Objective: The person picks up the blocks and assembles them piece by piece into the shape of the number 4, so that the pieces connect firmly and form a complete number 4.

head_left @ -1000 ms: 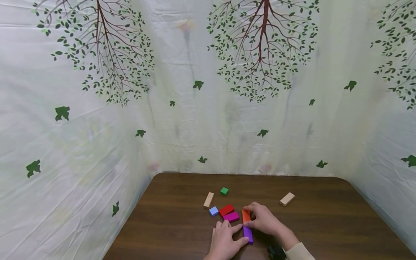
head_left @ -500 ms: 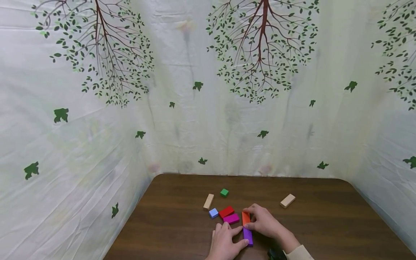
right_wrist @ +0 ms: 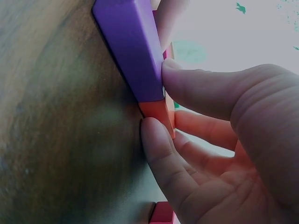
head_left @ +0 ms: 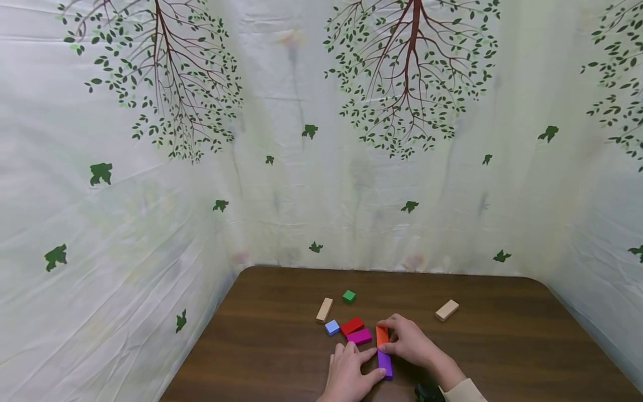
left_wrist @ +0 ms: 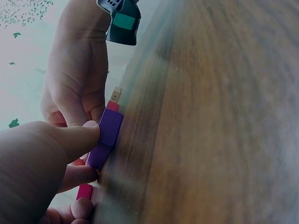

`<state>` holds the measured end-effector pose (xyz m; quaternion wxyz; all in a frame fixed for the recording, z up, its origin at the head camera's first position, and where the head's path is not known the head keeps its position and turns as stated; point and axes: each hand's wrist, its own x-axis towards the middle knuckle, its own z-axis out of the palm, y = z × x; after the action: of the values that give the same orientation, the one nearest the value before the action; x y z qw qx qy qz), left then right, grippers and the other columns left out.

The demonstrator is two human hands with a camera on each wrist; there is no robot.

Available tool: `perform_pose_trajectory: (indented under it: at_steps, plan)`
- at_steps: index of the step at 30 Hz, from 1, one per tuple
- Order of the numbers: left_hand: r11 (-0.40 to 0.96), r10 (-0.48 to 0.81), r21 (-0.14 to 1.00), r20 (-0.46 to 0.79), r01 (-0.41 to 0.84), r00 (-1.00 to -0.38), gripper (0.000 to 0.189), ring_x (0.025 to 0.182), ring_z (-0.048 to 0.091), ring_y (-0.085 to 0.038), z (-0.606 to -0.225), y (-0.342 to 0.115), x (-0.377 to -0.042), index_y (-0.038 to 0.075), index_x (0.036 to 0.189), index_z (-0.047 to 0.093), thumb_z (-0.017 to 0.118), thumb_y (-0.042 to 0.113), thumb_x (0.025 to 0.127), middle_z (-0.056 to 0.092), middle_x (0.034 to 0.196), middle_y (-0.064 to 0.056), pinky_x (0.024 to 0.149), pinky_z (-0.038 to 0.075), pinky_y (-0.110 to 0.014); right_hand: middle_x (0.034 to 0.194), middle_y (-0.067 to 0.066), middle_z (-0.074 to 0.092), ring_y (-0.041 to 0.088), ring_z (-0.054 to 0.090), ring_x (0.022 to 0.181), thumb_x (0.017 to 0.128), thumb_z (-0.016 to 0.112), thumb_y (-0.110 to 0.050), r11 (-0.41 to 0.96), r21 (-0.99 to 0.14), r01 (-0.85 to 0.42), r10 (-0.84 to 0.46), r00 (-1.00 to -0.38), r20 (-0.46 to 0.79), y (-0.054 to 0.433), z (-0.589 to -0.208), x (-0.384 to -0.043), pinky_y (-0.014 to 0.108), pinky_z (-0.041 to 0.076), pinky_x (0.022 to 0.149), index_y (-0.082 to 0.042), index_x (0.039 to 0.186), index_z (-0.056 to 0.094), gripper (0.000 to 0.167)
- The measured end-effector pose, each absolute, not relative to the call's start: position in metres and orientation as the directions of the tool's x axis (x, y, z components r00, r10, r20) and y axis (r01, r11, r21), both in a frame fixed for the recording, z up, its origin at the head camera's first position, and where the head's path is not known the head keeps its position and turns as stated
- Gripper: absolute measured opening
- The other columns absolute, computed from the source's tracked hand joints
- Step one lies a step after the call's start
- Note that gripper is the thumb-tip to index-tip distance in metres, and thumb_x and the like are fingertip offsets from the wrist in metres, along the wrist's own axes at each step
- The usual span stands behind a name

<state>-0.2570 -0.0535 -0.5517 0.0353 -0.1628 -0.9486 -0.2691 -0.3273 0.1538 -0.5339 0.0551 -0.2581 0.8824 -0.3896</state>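
A purple block (head_left: 384, 365) and an orange block (head_left: 382, 335) lie end to end in a line on the table. My left hand (head_left: 348, 371) spans the purple block, thumb at its near end and index finger by the seam. From the right, my right hand (head_left: 409, 340) pinches the orange block, index finger at its far end and thumb close to where the two meet. The right wrist view shows the purple block (right_wrist: 128, 46) flush against the orange one (right_wrist: 159, 112). Just left of them, a magenta block (head_left: 359, 336) touches a red block (head_left: 352, 325).
A small light-blue block (head_left: 332, 327) sits left of the red one. Farther back are a green block (head_left: 349, 296) and a plain wooden block (head_left: 324, 310); another wooden block (head_left: 446, 310) lies to the right. Behind the brown table (head_left: 502, 346) hangs a leaf-patterned curtain (head_left: 361, 223).
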Motion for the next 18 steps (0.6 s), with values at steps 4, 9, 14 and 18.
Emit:
perform_pose_trajectory:
  at_steps: [4,9,14,18]
  plan:
    - [0.808,0.294,0.495,0.131,0.32,-0.947,0.052,0.081,0.034,-0.017,-0.553,-0.053,-0.259,0.031,0.125,0.073,0.067,0.065,0.085,0.042,0.084,0.007,0.068,0.029,-0.037,0.107,0.006,0.057,0.013,0.058,0.08,0.086,0.082,-0.019,0.561,-0.713,-0.419,-0.501,-0.858,0.111,0.154,-0.535,-0.327,0.028,0.049,0.063,0.001,0.133,0.062,0.055]
    - [0.808,0.301,0.497,0.114,0.317,-0.947,0.052,0.083,0.035,-0.016,-0.557,-0.053,-0.26,0.031,0.124,0.073,0.066,0.066,0.085,0.044,0.086,0.007,0.069,0.031,-0.038,0.106,0.006,0.057,0.011,0.058,0.078,0.085,0.082,-0.017,0.554,-0.711,-0.433,-0.498,-0.857,0.134,0.154,-0.536,-0.325,0.027,0.049,0.062,0.002,0.131,0.063,0.054]
    - [0.805,0.299,0.494,0.142,0.33,-0.944,0.052,0.083,0.036,-0.016,-0.557,-0.054,-0.26,0.03,0.122,0.073,0.066,0.066,0.085,0.045,0.086,0.007,0.069,0.031,-0.038,0.105,0.008,0.057,0.01,0.058,0.077,0.083,0.083,-0.012,0.546,-0.704,-0.454,-0.497,-0.852,0.164,0.152,-0.533,-0.324,0.027,0.049,0.062,0.004,0.13,0.063,0.054]
    - [0.805,0.286,0.494,0.161,0.328,-0.945,0.054,0.083,0.036,-0.016,-0.556,-0.055,-0.26,0.029,0.122,0.073,0.066,0.067,0.084,0.048,0.089,0.007,0.069,0.031,-0.037,0.105,0.009,0.057,0.01,0.059,0.075,0.082,0.083,-0.011,0.563,-0.684,-0.464,-0.481,-0.857,0.185,0.152,-0.524,-0.324,0.027,0.049,0.06,0.003,0.131,0.063,0.055]
